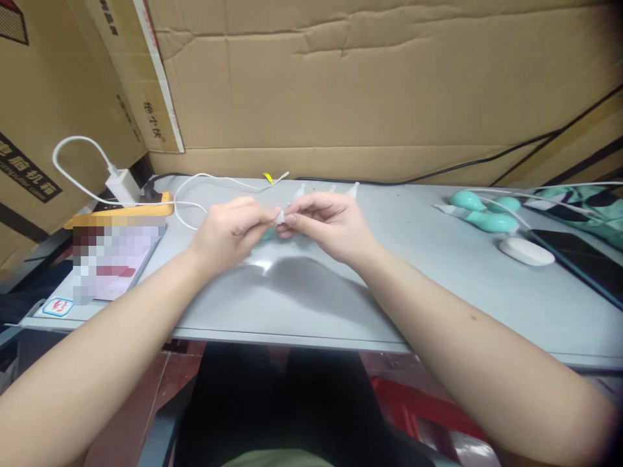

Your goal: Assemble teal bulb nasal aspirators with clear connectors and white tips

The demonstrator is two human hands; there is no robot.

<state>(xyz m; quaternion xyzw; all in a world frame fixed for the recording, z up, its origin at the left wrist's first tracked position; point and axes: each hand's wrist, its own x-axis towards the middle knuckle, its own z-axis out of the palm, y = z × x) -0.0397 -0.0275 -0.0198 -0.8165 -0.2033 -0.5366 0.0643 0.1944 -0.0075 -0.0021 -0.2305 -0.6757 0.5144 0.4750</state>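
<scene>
Over the grey desk (214, 292), my left hand (238, 227) and my right hand (331, 224) meet at the fingertips. Both pinch a small whitish translucent piece (280, 218); its exact kind is too small to make out. Just under the fingers shows a bit of a turquoise object (267, 233), mostly hidden by my left hand. Behind my right hand, several translucent pointed tips stick up, such as one tip (354, 189) and another tip (300, 190); their lower parts are covered by the hand.
Turquoise rounded pieces (496, 222), a white oval case (526, 251) and a dark phone (579, 256) lie to the right. At left are a yellow power strip (165, 203) with a white charger (122, 187) and a booklet (129, 259). Cardboard (365, 97) stands behind.
</scene>
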